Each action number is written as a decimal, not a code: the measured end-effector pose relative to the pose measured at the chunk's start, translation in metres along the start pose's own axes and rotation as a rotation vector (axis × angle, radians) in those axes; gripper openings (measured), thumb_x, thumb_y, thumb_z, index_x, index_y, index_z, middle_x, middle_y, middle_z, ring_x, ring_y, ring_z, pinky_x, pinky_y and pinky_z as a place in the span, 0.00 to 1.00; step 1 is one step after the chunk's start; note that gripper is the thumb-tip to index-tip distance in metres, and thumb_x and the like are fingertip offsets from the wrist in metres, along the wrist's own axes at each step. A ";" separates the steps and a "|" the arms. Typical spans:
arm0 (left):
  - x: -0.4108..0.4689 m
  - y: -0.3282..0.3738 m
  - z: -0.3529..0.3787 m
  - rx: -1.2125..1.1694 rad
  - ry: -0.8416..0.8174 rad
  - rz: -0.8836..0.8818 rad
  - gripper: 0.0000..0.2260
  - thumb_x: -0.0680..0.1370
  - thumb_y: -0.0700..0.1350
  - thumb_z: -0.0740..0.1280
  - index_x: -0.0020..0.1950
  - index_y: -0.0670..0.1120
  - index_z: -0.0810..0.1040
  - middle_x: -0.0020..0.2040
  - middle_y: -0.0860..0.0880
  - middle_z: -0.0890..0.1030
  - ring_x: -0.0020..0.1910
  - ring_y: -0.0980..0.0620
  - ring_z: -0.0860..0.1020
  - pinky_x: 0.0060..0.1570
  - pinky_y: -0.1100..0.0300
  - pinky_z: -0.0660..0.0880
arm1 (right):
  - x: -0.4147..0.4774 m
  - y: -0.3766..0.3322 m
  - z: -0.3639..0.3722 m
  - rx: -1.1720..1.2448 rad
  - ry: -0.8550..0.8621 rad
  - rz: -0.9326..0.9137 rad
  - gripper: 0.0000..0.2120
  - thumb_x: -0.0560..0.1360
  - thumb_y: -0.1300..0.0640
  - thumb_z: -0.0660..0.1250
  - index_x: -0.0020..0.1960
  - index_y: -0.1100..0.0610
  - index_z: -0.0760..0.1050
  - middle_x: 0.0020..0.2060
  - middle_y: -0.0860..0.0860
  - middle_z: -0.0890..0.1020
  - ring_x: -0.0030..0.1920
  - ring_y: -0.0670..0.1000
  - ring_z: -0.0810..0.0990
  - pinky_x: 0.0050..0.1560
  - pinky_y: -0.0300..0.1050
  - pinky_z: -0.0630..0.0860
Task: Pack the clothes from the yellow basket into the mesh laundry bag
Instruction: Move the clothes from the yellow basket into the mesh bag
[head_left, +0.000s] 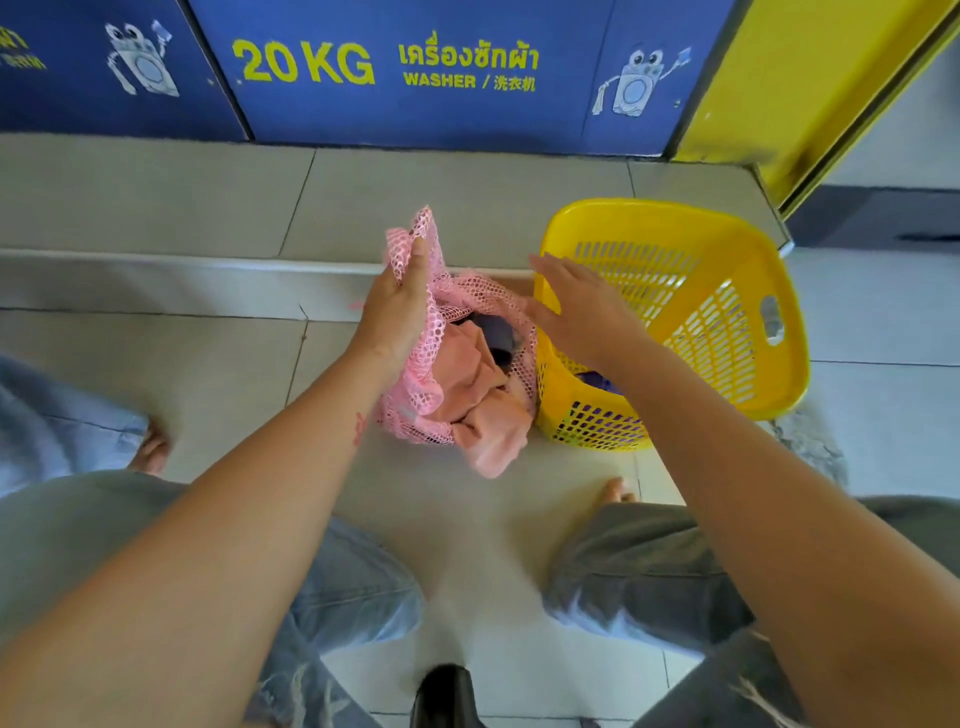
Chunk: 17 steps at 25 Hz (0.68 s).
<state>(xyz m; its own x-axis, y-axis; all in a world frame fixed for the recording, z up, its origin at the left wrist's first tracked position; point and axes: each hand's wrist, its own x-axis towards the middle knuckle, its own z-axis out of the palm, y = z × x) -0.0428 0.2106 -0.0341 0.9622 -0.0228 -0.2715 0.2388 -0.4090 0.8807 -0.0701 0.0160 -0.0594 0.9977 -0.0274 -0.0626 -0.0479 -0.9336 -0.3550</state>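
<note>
The left hand (397, 301) grips the rim of the pink mesh bag (441, 364), holding its mouth up; the right hand (582, 306) hovers flat-fingered over the yellow basket (727, 249), holding nothing. A pink garment (483, 415) spills from the bag. Purple clothes (597, 382) remain in the basket; best keep the mouth wide and tuck the overhang in first.

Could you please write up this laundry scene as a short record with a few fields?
Left hand: grips the mesh laundry bag by its rim, holding it up
Right hand: open, holding nothing, over the near rim of the yellow basket
Bag contents: pink garment, partly spilling out, and a dark garment
Basket contents: purple garment at the bottom
Layout: basket right of the bag, both on the tiled floor
</note>
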 end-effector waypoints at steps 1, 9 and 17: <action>0.001 0.000 0.003 0.001 -0.001 0.002 0.29 0.81 0.63 0.49 0.75 0.46 0.64 0.74 0.45 0.68 0.73 0.45 0.66 0.70 0.52 0.62 | -0.001 0.011 0.000 0.017 0.000 0.055 0.28 0.80 0.46 0.60 0.77 0.53 0.58 0.75 0.54 0.64 0.75 0.56 0.61 0.72 0.51 0.61; 0.021 -0.002 0.039 0.013 -0.001 -0.032 0.27 0.82 0.61 0.49 0.75 0.47 0.64 0.73 0.46 0.69 0.72 0.47 0.67 0.63 0.59 0.62 | 0.018 0.090 0.041 -0.094 -0.324 0.310 0.32 0.77 0.46 0.64 0.76 0.56 0.57 0.71 0.60 0.68 0.70 0.63 0.68 0.67 0.59 0.68; 0.054 -0.016 0.079 0.047 -0.015 -0.109 0.29 0.81 0.63 0.48 0.77 0.47 0.60 0.76 0.48 0.64 0.74 0.48 0.63 0.69 0.55 0.60 | 0.071 0.147 0.094 -0.464 -0.863 0.280 0.48 0.62 0.36 0.76 0.75 0.51 0.60 0.71 0.53 0.70 0.68 0.61 0.71 0.65 0.60 0.72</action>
<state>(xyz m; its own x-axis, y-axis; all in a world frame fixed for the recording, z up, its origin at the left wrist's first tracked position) -0.0048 0.1438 -0.0940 0.9287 0.0105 -0.3706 0.3349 -0.4523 0.8266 -0.0111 -0.0892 -0.2035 0.5695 -0.1704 -0.8042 -0.0674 -0.9847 0.1609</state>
